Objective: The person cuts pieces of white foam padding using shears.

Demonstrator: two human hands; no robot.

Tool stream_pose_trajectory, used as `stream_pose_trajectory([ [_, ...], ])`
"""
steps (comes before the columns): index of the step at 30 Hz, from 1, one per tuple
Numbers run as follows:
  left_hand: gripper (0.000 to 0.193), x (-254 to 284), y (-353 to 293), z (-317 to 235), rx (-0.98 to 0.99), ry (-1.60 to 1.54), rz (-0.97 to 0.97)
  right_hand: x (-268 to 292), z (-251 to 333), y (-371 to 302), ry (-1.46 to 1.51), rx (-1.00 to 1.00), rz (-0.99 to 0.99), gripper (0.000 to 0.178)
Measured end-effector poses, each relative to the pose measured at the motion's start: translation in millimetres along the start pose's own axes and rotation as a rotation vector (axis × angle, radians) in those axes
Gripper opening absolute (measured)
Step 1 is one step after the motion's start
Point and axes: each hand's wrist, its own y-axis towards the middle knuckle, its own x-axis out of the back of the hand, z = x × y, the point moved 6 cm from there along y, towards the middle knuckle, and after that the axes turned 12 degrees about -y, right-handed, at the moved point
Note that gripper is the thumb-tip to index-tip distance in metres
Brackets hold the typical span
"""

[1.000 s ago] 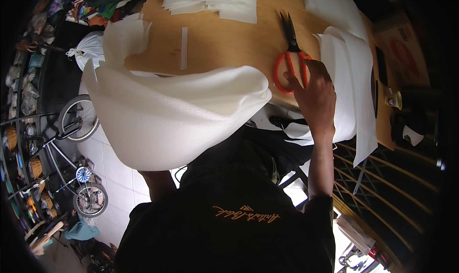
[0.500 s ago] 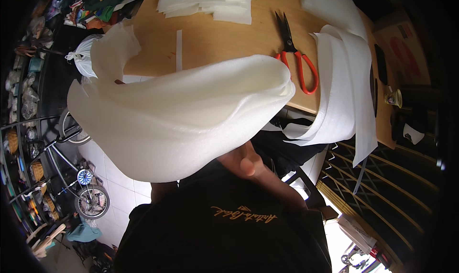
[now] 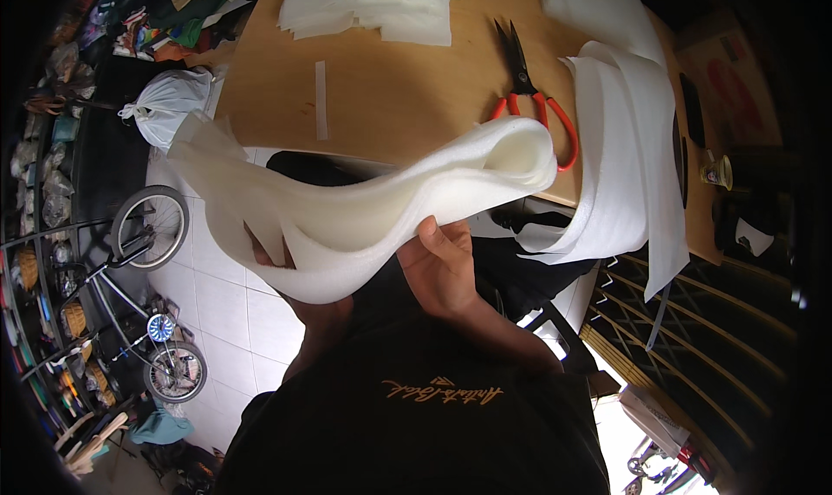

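Observation:
A long white foam sheet is bent into loose folds in front of my body. Its rounded right end curls over the table's near edge, close to the scissors. My right hand pinches the sheet's lower edge, thumb on the near side and fingers partly behind. Most of my left hand is covered by the sheet; a little of it shows through a gap between the folds at the left, where it holds the foam. Large scissors with orange handles and black blades lie on the table, blades partly apart.
On the wooden table are a stack of white foam pieces, a thin white strip and more foam sheets draping off the right edge. A tied white bag and a bicycle stand left.
The sheet has narrowed and folded, and its left part has swung down, uncovering the bag and floor. My right hand has come up to its lower edge, thumb now on it.

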Motion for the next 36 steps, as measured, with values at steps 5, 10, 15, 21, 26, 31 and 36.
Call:
stream_pose_trajectory([
  [5, 0.055, 38.6, -62.7, 83.2, 0.667, -0.266, 0.178, 27.2, 8.8, -13.9, -0.104, 0.172, -0.055, 0.043],
  [10, 0.056, 33.0, -72.6, 81.2, 0.852, -0.235, 0.411, 44.5, 20.6, -26.4, -0.327, 0.270, -0.108, 0.040],
  [15, 0.054, 3.7, -73.4, 69.3, 1.160, -0.820, 0.139, 63.0, 38.7, -29.0, -0.615, 0.270, -0.120, 0.040],
  [21, 0.054, -34.0, -51.8, 58.3, 1.247, -0.866, 0.248, 72.4, 54.7, -30.9, -0.745, 0.339, -0.158, 0.038],
  [26, 0.028, -6.0, -30.4, 54.7, 1.091, -0.054, 1.154, 83.8, 91.4, -38.8, -0.916, 0.437, -0.344, 0.032],
  [31, 0.020, -45.4, 50.9, -59.3, 0.300, -0.413, 0.831, 57.8, 113.0, -34.2, -1.065, 0.435, -0.131, 0.041],
  [36, 0.039, -108.8, 63.9, -121.6, -0.410, -0.353, 0.653, 40.8, 104.0, -24.8, -0.950, 0.151, 0.027, 0.047],
])
